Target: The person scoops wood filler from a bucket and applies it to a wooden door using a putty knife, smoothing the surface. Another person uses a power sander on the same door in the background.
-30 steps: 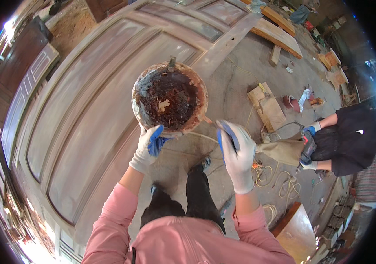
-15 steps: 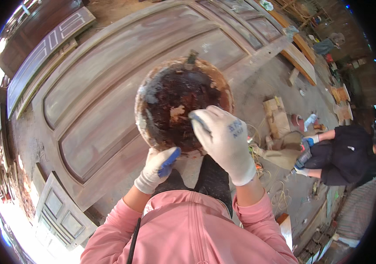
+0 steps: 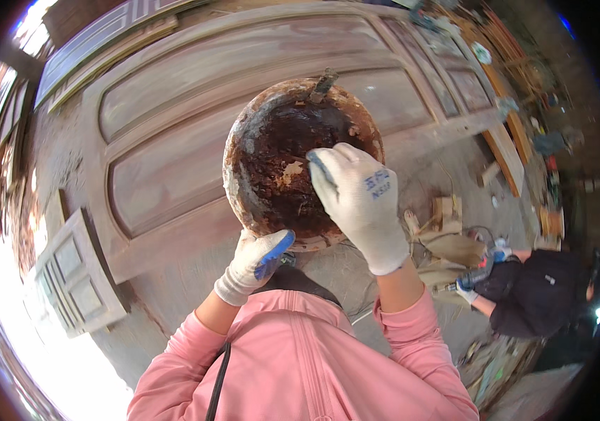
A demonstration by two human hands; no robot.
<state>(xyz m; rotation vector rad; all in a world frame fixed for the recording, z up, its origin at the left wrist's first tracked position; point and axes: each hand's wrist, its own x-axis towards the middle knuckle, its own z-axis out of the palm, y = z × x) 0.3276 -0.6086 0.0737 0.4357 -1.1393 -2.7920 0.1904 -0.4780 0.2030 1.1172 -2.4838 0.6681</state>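
Note:
A round, crusted basin (image 3: 234, 168), caked dark brown inside with a pale patch at its middle, is held in front of me. My gloved left hand (image 3: 254, 263) grips its near left rim, blue-coated thumb on top and fingers underneath. My gloved right hand (image 3: 361, 203) is over the basin's right half, fingers and thumb drawn together. Whatever they may hold is hidden behind the glove. A short, worn, flat piece (image 3: 324, 85) sticks up at the far rim; I cannot tell whether it is a handle or a separate tool.
A large panelled wooden door (image 3: 166, 179) lies beyond the basin. A smaller panelled piece (image 3: 78, 274) is at left. On the right, a co-worker in dark clothes (image 3: 535, 291) holds a power tool (image 3: 481, 274) with gloved hands. Wooden beams (image 3: 503, 158) lie at far right.
My view has swung, so the door sits further right and the co-worker lower in the picture. Both hands stay at the basin, the left on its rim, the right closed over its inside.

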